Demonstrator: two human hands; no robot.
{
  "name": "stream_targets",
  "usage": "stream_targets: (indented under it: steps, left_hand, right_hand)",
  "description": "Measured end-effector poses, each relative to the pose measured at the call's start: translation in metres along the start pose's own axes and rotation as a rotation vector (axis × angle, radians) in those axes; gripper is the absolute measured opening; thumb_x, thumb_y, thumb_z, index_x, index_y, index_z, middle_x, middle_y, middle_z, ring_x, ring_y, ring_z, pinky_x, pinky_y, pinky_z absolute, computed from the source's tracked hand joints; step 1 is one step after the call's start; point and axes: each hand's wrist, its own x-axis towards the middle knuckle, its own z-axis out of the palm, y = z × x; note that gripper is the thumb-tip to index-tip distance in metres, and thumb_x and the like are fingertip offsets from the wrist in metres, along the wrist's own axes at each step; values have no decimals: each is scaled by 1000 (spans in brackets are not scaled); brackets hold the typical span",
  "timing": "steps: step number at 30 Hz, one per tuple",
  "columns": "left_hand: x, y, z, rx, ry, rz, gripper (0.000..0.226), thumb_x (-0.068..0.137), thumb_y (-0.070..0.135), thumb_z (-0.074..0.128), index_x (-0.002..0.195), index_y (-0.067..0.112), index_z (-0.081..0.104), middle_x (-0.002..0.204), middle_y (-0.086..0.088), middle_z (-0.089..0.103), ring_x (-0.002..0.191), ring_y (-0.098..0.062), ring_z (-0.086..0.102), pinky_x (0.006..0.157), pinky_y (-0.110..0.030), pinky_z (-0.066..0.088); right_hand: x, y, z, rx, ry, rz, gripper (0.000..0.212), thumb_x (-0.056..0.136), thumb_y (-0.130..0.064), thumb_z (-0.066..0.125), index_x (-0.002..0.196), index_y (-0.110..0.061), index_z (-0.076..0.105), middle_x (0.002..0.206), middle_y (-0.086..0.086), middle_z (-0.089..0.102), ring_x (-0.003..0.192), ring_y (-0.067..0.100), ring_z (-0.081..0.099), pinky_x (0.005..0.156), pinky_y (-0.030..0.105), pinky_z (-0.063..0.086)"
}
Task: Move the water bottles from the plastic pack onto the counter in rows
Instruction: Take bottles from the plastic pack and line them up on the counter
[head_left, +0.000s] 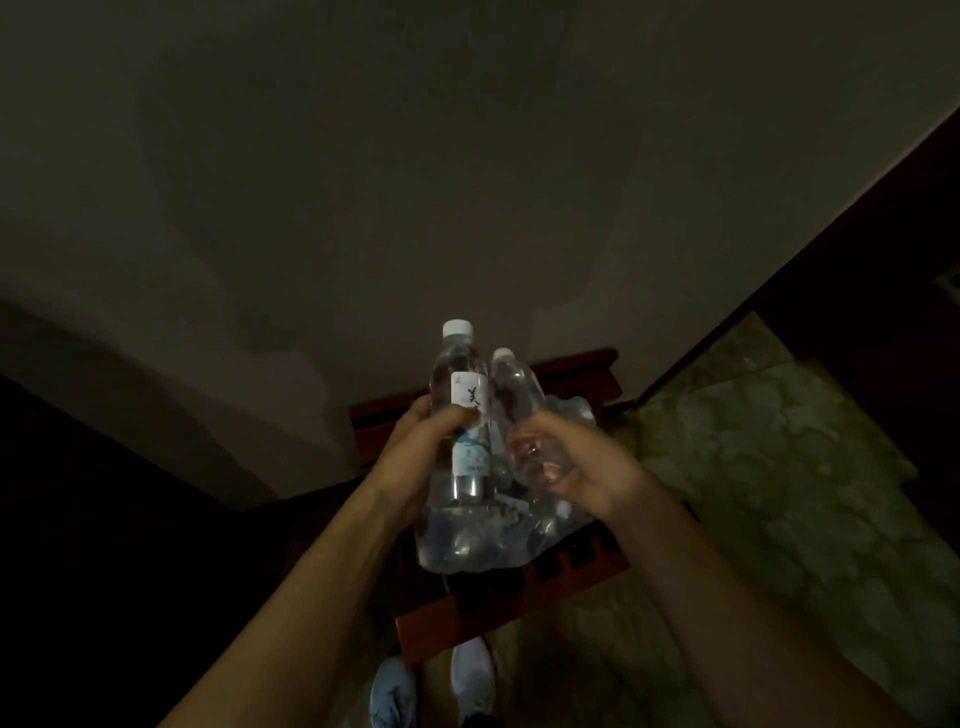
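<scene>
Red-brown wooden stand (582, 564) carries plastic pack (467, 545) of bottles; dim light.

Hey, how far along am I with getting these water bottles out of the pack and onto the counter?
Early, by this view. No bottles standing in rows are visible. In hand: your left hand grips a labelled bottle, and your right hand holds a second bottle. Left: the plastic pack below still holds bottles to move.
</scene>
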Motion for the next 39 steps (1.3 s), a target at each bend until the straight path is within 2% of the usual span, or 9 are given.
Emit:
stream_targets:
  steps: [3, 5, 8, 12, 17, 21, 24, 29, 39]
  left_hand:
    - [-15, 27, -1, -2, 7, 78, 55, 73, 22, 81, 123, 16, 59, 99, -12, 78, 83, -27, 77, 63, -34, 59]
    - [-31, 46, -1, -12, 24, 117, 56, 71, 23, 84, 121, 18, 60, 103, -13, 77, 88, -30, 77, 68, -40, 61]
    - [-60, 74, 1, -19, 36, 214, 58, 65, 26, 84, 118, 17, 63, 108, -15, 75, 92, -31, 76, 72, -44, 60]
    - [-115, 113, -5, 81, 171, 376, 55, 65, 33, 82, 116, 22, 66, 110, -8, 75, 98, -29, 74, 84, -51, 60]
    - [-183, 148, -19, 234, 350, 590, 45, 75, 21, 83, 117, 19, 66, 103, -3, 77, 92, -20, 76, 80, -39, 62]
    - [-234, 170, -30, 300, 504, 720, 59, 72, 20, 86, 125, 18, 60, 105, 0, 76, 93, -13, 75, 80, -32, 61]
    - [-273, 187, -42, 372, 589, 762, 65, 69, 21, 88, 127, 18, 58, 106, 0, 75, 91, -13, 75, 81, -33, 61]
    - [-340, 213, -74, 428, 611, 818, 58, 72, 12, 85, 124, 13, 59, 101, -5, 77, 90, -18, 76, 83, -38, 61]
    - [-469, 236, -210, 459, 585, 899, 61, 60, 29, 84, 115, 30, 59, 100, -2, 76, 89, -11, 75, 71, -23, 61]
  right_hand:
    - [-22, -14, 19, 27, -154, -116, 14, 84, -5, 66, 95, -8, 74, 89, 15, 70, 75, 21, 66, 70, 35, 51]
    - [-34, -17, 29, 82, -236, -148, 35, 84, -4, 67, 118, -10, 65, 105, 16, 71, 87, 25, 69, 74, 39, 54]
    - [-49, -21, 43, 31, -372, -225, 49, 80, -9, 73, 127, -19, 59, 115, 14, 72, 102, 30, 72, 78, 43, 58]
    - [-71, -26, 84, -122, -403, -386, 70, 72, -23, 83, 134, -27, 51, 114, 5, 74, 102, 25, 72, 73, 32, 58]
    - [-101, -15, 143, -97, -434, -592, 54, 84, -55, 63, 133, -39, 49, 118, -3, 71, 108, 19, 69, 78, 32, 59]
    - [-131, -15, 186, -49, -534, -667, 52, 88, -40, 65, 136, -29, 49, 122, 6, 70, 113, 26, 67, 90, 44, 57]
    - [-155, -21, 215, -50, -625, -700, 56, 78, -40, 72, 127, -16, 58, 117, 11, 72, 108, 31, 69, 84, 46, 59]
    - [-188, -20, 274, -41, -788, -721, 44, 80, -26, 75, 119, -11, 59, 115, 16, 72, 99, 36, 71, 78, 46, 60]
    - [-264, 39, 417, -107, -859, -835, 68, 61, -27, 86, 121, -18, 55, 113, 5, 72, 104, 24, 71, 79, 36, 60]
